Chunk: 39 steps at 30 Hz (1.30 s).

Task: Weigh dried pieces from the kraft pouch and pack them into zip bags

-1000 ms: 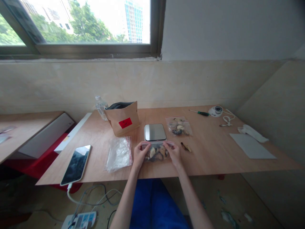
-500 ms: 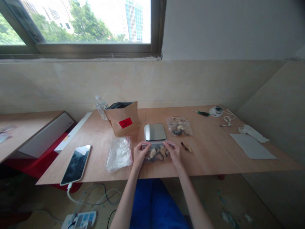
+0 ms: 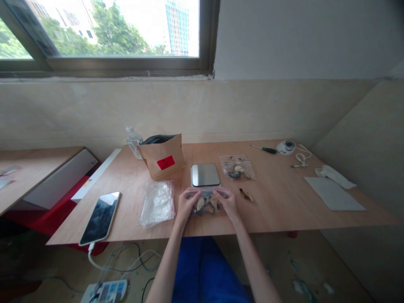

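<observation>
A clear zip bag of dried mushroom slices lies near the table's front edge, its red-lined seal along the far side. My left hand pinches the seal's left part between thumb and fingers. At the right part of the same seal, my right hand grips in the same way. Just beyond the bag is a digital scale with a bare metal plate. A second zip bag of dried slices rests behind and to the right. One loose dried piece lies right of my right hand.
Left of my hands is a stack of clear zip bags. Behind it stand an open kraft pouch and a plastic bottle. A phone with a cable lies front left. A screwdriver, camera and white sheet are at right.
My right hand has moved slightly left along the seal, and more of the seal shows beyond its thumb. The left hand has shifted very little, and the bag stays in place.
</observation>
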Motion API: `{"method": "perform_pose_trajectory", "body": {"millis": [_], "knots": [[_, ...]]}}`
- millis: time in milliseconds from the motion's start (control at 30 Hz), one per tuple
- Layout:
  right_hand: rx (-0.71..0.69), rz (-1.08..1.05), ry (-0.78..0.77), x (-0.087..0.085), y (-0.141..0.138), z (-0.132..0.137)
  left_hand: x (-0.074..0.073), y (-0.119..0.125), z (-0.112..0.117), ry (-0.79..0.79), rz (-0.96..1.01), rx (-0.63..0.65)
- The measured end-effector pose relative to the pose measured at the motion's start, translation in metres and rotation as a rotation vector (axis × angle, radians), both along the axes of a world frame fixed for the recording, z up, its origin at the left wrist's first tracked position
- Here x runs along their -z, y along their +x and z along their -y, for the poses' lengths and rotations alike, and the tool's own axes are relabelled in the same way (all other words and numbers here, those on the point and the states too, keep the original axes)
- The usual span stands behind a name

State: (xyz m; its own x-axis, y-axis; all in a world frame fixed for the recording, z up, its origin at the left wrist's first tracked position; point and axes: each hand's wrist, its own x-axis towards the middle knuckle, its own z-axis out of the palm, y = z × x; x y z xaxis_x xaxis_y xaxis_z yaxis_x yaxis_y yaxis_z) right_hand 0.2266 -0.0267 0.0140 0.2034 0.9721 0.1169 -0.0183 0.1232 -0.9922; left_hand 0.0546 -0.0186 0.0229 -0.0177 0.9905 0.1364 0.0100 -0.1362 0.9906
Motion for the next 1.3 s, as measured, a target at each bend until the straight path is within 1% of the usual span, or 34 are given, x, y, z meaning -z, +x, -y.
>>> {"method": "perform_pose_trajectory", "body": {"millis": [133, 300, 367, 533, 767, 867, 1000, 1100, 1300], "knots": [[0.021, 0.025, 0.010, 0.003, 0.000, 0.000, -0.003, 0.000, 0.001, 0.011, -0.008, 0.011], [-0.021, 0.047, 0.065, 0.002, -0.001, 0.002, -0.008, 0.001, 0.003, 0.030, -0.013, 0.004], [-0.021, 0.062, 0.087, 0.001, -0.001, 0.002, -0.009, 0.001, 0.003, 0.020, -0.018, -0.006], [0.029, 0.108, 0.132, 0.001, -0.003, 0.002, -0.006, 0.001, 0.003, 0.004, -0.020, -0.033], [-0.054, 0.069, 0.073, -0.002, -0.005, 0.003, -0.006, -0.001, 0.002, -0.003, -0.005, -0.029], [-0.066, 0.078, 0.079, -0.004, -0.008, 0.003, -0.007, -0.001, 0.002, 0.013, -0.012, -0.012], [-0.041, 0.111, 0.118, -0.007, -0.011, 0.004, -0.009, 0.000, 0.003, 0.033, 0.002, -0.004], [-0.010, 0.107, 0.123, -0.008, -0.013, 0.004, -0.011, 0.000, 0.003, 0.016, 0.022, 0.024], [0.034, 0.145, 0.156, -0.010, -0.019, 0.003, -0.007, 0.001, 0.000, 0.014, 0.022, 0.047]]}}
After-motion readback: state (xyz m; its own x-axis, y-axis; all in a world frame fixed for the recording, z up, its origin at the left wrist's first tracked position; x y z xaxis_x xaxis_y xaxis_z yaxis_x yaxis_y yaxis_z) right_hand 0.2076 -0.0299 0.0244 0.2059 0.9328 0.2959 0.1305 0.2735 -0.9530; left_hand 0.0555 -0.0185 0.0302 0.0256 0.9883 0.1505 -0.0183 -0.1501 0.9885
